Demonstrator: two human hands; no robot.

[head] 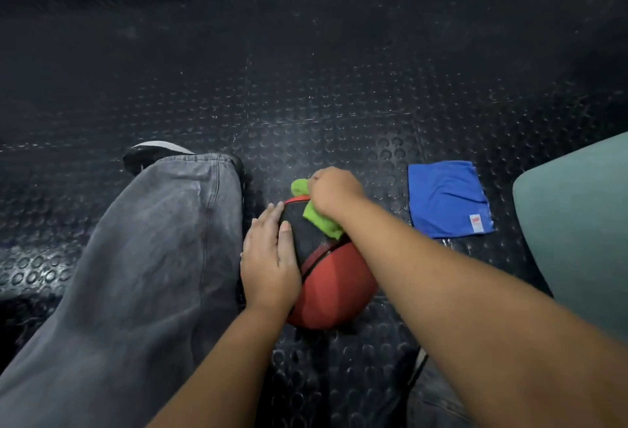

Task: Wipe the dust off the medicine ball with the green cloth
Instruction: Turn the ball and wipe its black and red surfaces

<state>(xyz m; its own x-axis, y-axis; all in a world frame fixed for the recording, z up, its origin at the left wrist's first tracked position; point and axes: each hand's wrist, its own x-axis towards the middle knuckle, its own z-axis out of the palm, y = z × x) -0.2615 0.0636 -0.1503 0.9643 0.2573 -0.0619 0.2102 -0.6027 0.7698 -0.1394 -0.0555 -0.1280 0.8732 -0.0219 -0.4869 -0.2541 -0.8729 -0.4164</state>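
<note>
Two hands meet the red-and-black medicine ball point(333, 288), which sits on the studded black floor point(306, 87) beside a grey trouser leg point(153, 240). The left hand point(268, 257) lies flat on its left side, fingers straight — the right hand point(334, 189) grips the bunched green cloth point(321, 220) against the ball's far top. A blue cloth point(445, 199) lies on the floor to the right, apart.

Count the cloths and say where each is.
2. The green cloth, in the right hand on the medicine ball; the blue cloth, flat on the floor to its right.
</note>
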